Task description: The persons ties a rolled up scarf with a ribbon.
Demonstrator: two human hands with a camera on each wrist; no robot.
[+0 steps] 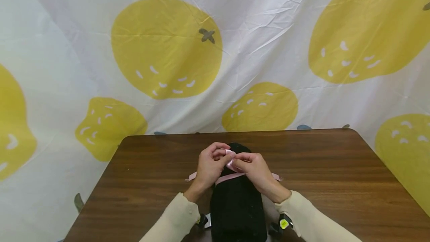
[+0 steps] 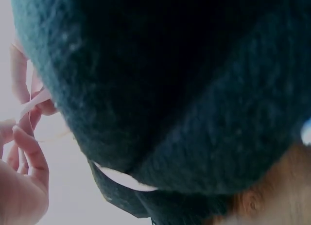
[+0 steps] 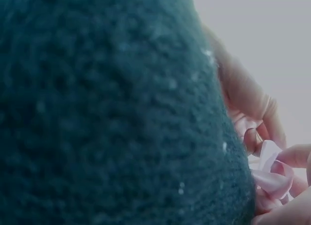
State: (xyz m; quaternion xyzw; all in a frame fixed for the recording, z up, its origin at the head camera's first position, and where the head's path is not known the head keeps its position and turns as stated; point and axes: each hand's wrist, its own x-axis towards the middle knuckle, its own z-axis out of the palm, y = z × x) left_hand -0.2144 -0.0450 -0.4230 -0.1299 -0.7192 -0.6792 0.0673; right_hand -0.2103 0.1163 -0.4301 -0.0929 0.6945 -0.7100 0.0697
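Note:
A long, dark fuzzy object (image 1: pixel 236 208), black in the head view, lies on the table with its rounded end pointing away from me. A pink satin ribbon (image 1: pixel 230 177) runs across it near that end. My left hand (image 1: pixel 209 165) pinches the ribbon between thumb and fingers above the object. Close against it, my right hand (image 1: pixel 256 171) pinches another part of the same ribbon. Both wrist views are mostly filled by the fuzzy surface. In the right wrist view a ribbon loop (image 3: pixel 274 179) shows between the fingertips. Ribbon tails stick out on either side of the hands.
The brown wood-grain table (image 1: pixel 151 182) has rounded far corners. Behind it hangs a white cloth (image 1: pixel 255 47) printed with yellow fruit. Small dark devices, one with a yellow-green label (image 1: pixel 284 223), sit at both wrists beside the fuzzy object.

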